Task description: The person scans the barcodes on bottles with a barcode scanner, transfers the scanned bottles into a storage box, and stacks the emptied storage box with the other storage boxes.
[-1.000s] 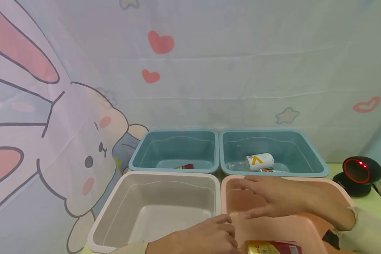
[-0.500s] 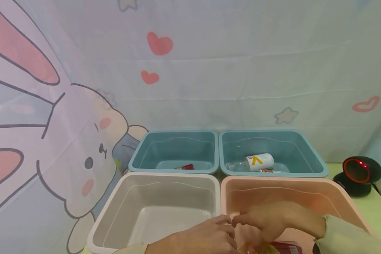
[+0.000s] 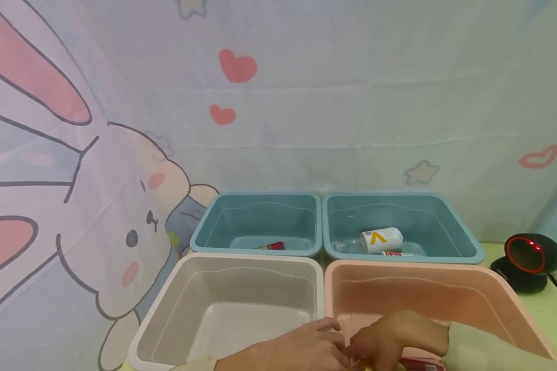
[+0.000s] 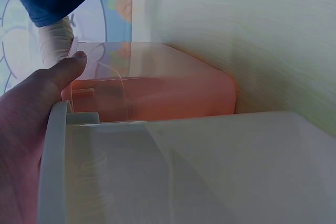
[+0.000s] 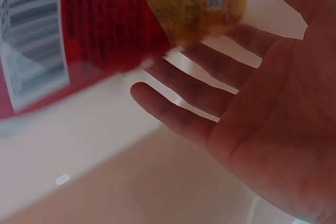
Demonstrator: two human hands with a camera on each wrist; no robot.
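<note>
In the head view my left hand rests over the adjoining rims of the white bin and the pink bin. The left wrist view shows its thumb extended past the rim; the other fingers are hidden there. My right hand reaches down into the pink bin. Below it lies a red-and-yellow package, partly covered by the hand. In the right wrist view the package carries a barcode, and the nearly straight, spread fingers meet its yellow end. Whether they bear any of its weight is unclear.
Behind stand two blue bins. The left blue bin holds a small red item; the right blue bin holds a white can, a clear bottle and another item. A black round device stands at the right.
My right hand has moved down and toward me from the pink bin's far side to the package, now covering much of it. The left hand keeps its place on the rims.
</note>
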